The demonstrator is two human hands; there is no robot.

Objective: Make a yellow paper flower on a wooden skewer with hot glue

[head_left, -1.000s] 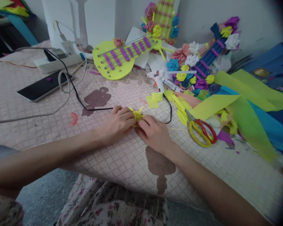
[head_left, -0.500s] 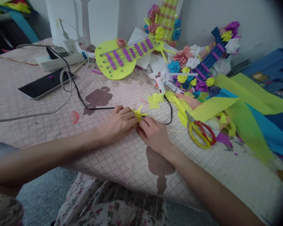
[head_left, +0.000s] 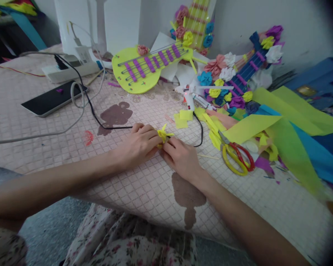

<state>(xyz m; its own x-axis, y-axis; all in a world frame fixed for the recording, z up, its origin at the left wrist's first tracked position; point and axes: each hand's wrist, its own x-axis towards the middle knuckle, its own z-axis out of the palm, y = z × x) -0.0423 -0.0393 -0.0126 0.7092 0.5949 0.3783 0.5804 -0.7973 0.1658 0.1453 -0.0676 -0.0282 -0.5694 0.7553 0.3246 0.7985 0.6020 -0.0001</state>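
Observation:
Between my two hands is a small yellow paper flower with pointed petals sticking up. My left hand is closed on its left side, fingers bent around its base. My right hand pinches at its right side, thumb and fingers together; its fingertips are partly hidden. A thin pale stick lies by my right hand, pointing right. The black cord runs behind both hands. Beyond them stands a white glue gun with a small red light.
Red and yellow scissors lie right of my hands, beside crepe paper strips. Yellow paper squares lie behind. A yellow paper guitar, a flower-covered blue one, a black phone and a power strip stand farther back.
My hands stay almost in place around the yellow paper flower. My left fingers have shifted very slightly, and a bit more of the flower shows between the hands.

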